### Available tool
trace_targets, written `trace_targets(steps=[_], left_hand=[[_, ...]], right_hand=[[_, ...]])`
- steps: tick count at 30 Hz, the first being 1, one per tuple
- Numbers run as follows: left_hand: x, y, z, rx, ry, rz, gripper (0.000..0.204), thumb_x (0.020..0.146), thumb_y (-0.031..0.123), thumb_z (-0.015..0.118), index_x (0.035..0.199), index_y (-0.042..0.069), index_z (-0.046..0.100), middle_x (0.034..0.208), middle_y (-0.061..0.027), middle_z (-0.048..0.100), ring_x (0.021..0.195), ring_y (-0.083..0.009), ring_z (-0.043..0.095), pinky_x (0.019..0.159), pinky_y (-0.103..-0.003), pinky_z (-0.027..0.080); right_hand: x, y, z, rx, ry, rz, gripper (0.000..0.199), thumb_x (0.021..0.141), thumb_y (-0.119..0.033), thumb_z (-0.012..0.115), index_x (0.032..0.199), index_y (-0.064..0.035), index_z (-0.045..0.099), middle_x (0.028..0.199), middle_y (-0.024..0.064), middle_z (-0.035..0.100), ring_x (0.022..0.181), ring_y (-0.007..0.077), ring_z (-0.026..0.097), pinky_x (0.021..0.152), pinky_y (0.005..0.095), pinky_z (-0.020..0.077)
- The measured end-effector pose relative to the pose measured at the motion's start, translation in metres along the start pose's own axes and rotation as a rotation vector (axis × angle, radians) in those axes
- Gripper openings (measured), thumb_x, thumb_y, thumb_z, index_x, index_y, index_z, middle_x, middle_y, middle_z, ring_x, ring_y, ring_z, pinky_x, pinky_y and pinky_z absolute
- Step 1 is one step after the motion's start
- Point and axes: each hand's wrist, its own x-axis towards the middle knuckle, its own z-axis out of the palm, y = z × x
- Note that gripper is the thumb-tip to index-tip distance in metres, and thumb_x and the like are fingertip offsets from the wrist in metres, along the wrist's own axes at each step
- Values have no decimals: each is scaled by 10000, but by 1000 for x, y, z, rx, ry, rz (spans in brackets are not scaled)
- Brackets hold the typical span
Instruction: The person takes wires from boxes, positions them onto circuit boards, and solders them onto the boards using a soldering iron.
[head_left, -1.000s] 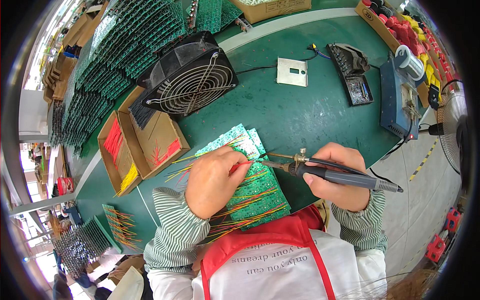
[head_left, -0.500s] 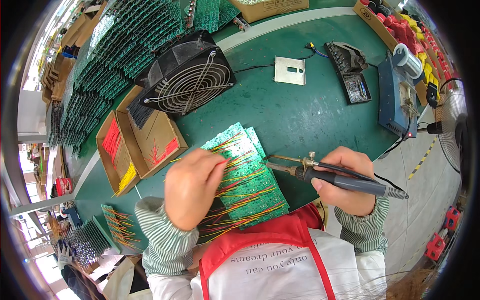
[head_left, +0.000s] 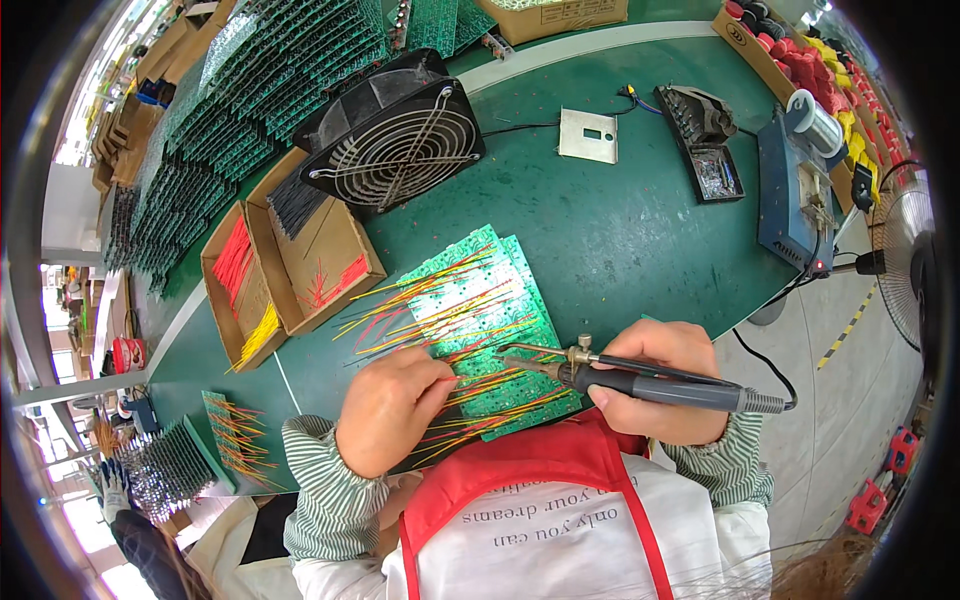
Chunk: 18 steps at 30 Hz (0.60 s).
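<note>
A green circuit board [head_left: 463, 312] lies on the table before me, its rows of red, yellow and dark wires sticking out to the left. At its left edge my left hand [head_left: 385, 410] is closed, thumb and finger pinching a thin red wire [head_left: 455, 378]. My right hand [head_left: 675, 347] grips a soldering iron [head_left: 665, 388] with a solder-feed tube along its top. The iron's tip points left, low over the board's middle rows; whether it touches is too small to tell. Part of another board [head_left: 535, 290] shows beneath the first on the right.
A cardboard box [head_left: 375, 272] holds cut wires at left. Behind it stand a black fan [head_left: 400, 150] and stacked boards [head_left: 250, 110]. A metal plate [head_left: 588, 136], a black tray [head_left: 705, 150] and a blue soldering station [head_left: 790, 200] with a solder spool [head_left: 812, 120] sit farther right. Another person's gloved hand [head_left: 113, 487] shows lower left.
Both hands have moved nearer to me along the board, the iron's tip shifting left and down onto lower rows. More wires on the upper rows now show uncovered.
</note>
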Motion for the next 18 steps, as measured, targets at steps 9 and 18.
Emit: trace_targets(steps=[9, 18], left_hand=[[-7, -11, 6, -146, 55, -138, 100, 784, 61, 693, 846, -9, 660, 739, -87, 603, 575, -166, 557, 532, -274, 448], [-7, -14, 4, -258, 12, -234, 101, 819, 96, 656, 860, 4, 649, 745, -106, 595, 604, -231, 574, 561, -318, 453]], right_hand=[[4, -3, 9, 5, -29, 36, 152, 691, -63, 713, 776, -18, 596, 599, 44, 599, 501, 113, 572, 477, 247, 434], [11, -1, 20, 15, -98, 87, 144, 692, -62, 705, 773, -22, 592, 611, 56, 600, 510, 142, 587, 489, 264, 449]])
